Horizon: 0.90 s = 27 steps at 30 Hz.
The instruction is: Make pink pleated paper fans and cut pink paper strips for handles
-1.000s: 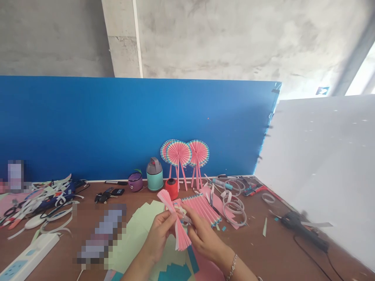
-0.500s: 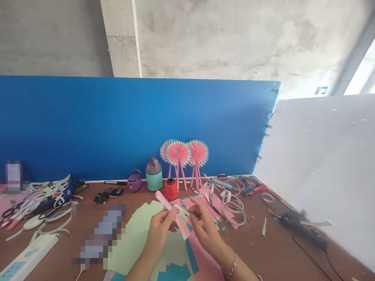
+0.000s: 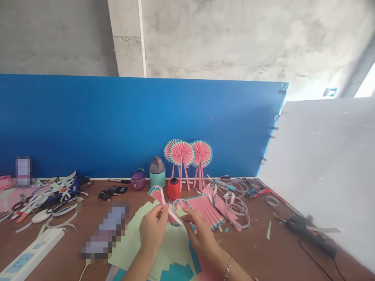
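Note:
My left hand (image 3: 154,226) pinches a pleated pink paper strip (image 3: 158,193) with a blue-and-white edge. The strip is bunched at its middle and fans out at the upper end. A thin ring-shaped roll of tape (image 3: 175,206) is in the fingers of my right hand (image 3: 200,233), touching or very near the pleated strip. Behind my right hand lies a wider pleated pink sheet (image 3: 204,210). Below both hands are pale green paper sheets (image 3: 140,230) and blue paper (image 3: 177,272). My fingertips partly cover the strip's middle.
Round pink paper fans (image 3: 181,153) stand against the blue partition (image 3: 102,125). Nearby are a red spool-like container (image 3: 174,189), a teal jar (image 3: 157,175) and a purple pot (image 3: 138,181). Tape rolls (image 3: 238,216) and a glue gun (image 3: 310,234) lie right, a power strip (image 3: 32,253) left.
The pleated strip has turned in my left hand, so its coloured fanned end now shows. The tape roll now appears as an open ring at my right fingers. The view has shifted slightly.

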{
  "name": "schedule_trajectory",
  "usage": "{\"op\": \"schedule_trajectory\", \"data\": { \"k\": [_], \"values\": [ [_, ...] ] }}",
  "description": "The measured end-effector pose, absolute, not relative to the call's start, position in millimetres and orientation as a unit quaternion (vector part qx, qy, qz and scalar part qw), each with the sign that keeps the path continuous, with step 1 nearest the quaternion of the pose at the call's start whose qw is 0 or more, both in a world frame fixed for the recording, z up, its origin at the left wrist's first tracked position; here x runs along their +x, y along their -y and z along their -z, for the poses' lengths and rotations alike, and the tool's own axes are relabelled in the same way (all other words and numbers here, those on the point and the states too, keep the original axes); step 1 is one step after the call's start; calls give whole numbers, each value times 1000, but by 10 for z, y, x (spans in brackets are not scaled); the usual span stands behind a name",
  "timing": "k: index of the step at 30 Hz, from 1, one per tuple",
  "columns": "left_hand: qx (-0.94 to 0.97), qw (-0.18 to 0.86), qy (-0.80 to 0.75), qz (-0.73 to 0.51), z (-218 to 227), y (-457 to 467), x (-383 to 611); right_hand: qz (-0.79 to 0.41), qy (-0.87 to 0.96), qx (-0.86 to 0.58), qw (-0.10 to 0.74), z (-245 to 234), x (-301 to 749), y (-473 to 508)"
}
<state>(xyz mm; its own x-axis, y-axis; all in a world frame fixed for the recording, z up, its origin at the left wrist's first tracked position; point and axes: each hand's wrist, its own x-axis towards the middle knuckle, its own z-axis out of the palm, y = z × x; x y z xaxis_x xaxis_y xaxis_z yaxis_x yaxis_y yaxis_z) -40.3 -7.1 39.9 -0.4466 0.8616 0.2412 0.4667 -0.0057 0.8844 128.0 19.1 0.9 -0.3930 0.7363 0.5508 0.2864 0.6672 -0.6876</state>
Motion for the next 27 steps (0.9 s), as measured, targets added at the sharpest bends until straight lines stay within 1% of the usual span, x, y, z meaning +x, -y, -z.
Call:
{"op": "schedule_trajectory", "data": {
  "k": [2,3,5,7,9,11,14,19,23,27],
  "values": [
    [476,148,-697,-516,-401,50,-441,-239,802,-321,443,27,1269,-223],
    [470,145,-689,-532,-399,38,-453,-236,808,-318,436,43,1263,-240],
    [465,175,-648,-577,-388,20,-456,-239,822,-301,420,61,1252,-261],
    [468,228,-596,-611,-373,17,-429,-258,825,-290,412,50,1249,-258],
    [477,278,-555,-623,-358,25,-378,-314,793,-311,418,6,1260,-232],
    [492,315,-528,-617,-342,39,-314,-402,735,-338,430,-62,1277,-195],
    [516,354,-500,-599,-324,55,-226,-503,680,-324,423,-159,1288,-155],
    [468,395,-519,-597,-348,58,-204,-525,673,-365,372,-171,1251,-159],
    [386,428,-511,-638,-357,20,-298,-578,648,-345,357,-106,1258,-189],
    [347,439,-482,-675,-331,-22,-356,-634,617,-322,337,-121,1295,-183]
  ]
}}
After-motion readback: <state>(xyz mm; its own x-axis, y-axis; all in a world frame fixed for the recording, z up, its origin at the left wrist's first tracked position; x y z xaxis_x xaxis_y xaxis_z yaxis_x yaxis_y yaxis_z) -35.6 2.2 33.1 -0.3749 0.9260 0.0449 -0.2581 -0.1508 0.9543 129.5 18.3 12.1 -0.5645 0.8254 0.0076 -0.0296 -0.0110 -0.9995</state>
